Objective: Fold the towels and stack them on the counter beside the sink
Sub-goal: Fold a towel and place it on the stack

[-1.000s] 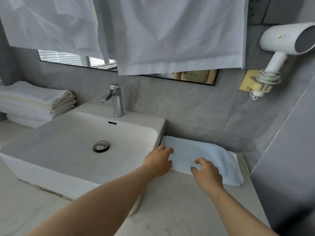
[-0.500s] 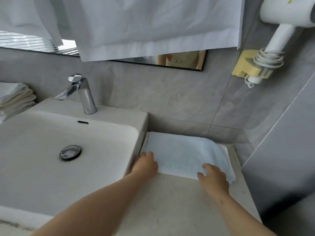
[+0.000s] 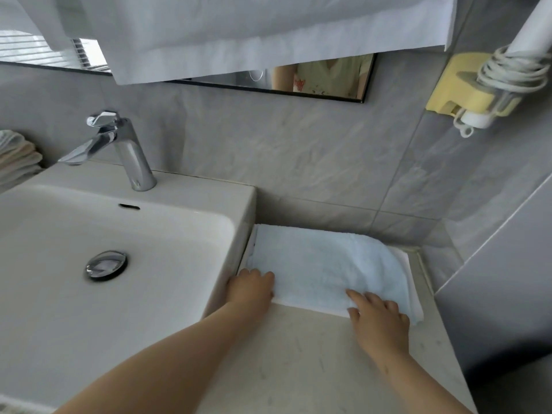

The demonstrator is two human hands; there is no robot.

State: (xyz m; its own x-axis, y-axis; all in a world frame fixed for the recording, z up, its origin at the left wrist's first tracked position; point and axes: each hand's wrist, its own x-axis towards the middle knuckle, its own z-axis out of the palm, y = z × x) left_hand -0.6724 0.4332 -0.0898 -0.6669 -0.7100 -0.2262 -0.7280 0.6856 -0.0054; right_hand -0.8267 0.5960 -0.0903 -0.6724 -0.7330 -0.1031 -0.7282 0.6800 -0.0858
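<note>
Flattening folded light-blue towel (image 3: pixel 325 264) on bench (image 3: pixel 298 363) just right of sink (image 3: pixel 239 201), long axis running away from sink; far end under right grip (image 3: pixel 378 316), spread flat; sink-side corner at left grip (image 3: pixel 252 286), curled, hold unclear.

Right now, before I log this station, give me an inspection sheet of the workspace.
Surface: counter, pale, right of sink.
Job's things: folded towel by the wall; stack left of sink.
Clutter: nothing seen.
Hands: left hand on towel's near left corner, grip unclear; right hand flat on its near edge.
Cables: cord coiled round dryer handle.
Surroundings: faucet, mirror, hanging cloth.
</note>
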